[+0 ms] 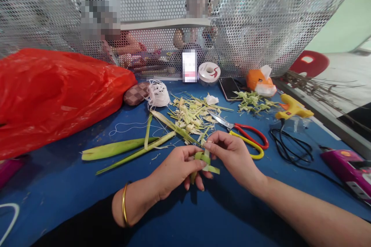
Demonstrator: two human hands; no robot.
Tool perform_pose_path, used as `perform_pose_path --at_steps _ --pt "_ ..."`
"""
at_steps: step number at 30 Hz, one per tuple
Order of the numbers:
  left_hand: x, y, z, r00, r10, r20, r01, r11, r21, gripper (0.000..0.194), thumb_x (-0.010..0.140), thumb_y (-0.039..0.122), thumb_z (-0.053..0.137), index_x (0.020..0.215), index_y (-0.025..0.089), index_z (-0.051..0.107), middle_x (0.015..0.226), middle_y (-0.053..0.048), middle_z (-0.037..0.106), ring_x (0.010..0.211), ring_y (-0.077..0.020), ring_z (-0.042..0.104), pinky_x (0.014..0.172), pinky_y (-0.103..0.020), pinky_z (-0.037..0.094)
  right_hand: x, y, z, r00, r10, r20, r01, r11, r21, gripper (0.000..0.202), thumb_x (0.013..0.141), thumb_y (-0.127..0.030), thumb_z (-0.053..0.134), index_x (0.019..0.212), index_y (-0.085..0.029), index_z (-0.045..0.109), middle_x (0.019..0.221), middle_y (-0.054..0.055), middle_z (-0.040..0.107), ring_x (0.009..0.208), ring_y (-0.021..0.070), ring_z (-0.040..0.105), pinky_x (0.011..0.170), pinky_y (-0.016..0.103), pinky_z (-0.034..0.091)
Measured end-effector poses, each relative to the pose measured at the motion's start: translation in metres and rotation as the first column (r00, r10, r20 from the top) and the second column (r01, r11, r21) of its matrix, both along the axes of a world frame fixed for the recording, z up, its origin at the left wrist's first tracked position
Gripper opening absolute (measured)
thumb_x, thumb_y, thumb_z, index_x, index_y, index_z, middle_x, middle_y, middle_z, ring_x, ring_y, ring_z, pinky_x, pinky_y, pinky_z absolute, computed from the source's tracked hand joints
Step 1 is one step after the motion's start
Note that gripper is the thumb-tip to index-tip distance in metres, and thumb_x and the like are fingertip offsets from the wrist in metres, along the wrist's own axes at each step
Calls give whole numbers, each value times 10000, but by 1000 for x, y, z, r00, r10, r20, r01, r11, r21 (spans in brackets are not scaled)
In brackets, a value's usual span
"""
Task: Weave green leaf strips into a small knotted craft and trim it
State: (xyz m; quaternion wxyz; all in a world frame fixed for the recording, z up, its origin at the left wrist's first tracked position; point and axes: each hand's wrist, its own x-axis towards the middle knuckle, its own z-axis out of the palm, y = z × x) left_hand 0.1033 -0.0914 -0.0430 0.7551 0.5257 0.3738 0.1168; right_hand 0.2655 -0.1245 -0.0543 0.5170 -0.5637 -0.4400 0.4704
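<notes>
Between my two hands is a small woven piece of green leaf strips point(206, 159), just above the blue table point(220, 220). My left hand point(189, 164) is closed round it, the thumb pressed on its front and the fingers beneath. With thumb and index finger, my right hand point(224, 150) pinches a pale strip at the top of the piece. Scissors point(246, 133) with one red and one yellow handle lie beyond my right hand, blades spread. Long green leaves point(116, 149) rest to the left, and a heap of leaf scraps point(189, 114) lies ahead.
A red plastic bag point(58, 96) fills the left. White string point(158, 94), a lit phone point(189, 65), a ribbon spool point(209, 73) and a dark phone point(228, 88) stand or lie at the back. On the right are a yellow glue gun point(295, 108), its black cable and a purple power strip point(344, 166).
</notes>
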Motion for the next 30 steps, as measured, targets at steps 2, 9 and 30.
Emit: perform_pose_path --at_steps 2,9,30 --pt "0 0 0 1000 -6 8 6 1000 3 148 836 276 599 910 149 594 767 -73 744 482 -89 642 349 -117 355 1 1 1 1000 -19 5 19 1000 7 204 719 -332 706 644 -181 592 540 -45 547 495 96 502 492 226 408" --pt "1 -2 3 999 -22 29 23 1000 -10 222 764 326 670 883 163 579 751 -48 733 477 -92 628 346 -126 347 3 2 1 997 -73 -1 73 997 35 211 721 -345 699 651 -177 592 554 -41 553 495 90 487 488 225 403" --pt "2 0 1 953 300 37 -301 953 39 250 742 339 750 851 140 645 598 1 669 510 -96 606 520 -194 466 8 1 7 987 158 12 -156 984 -85 417 786 -575 647 705 -171 581 628 -11 596 528 110 550 536 250 458"
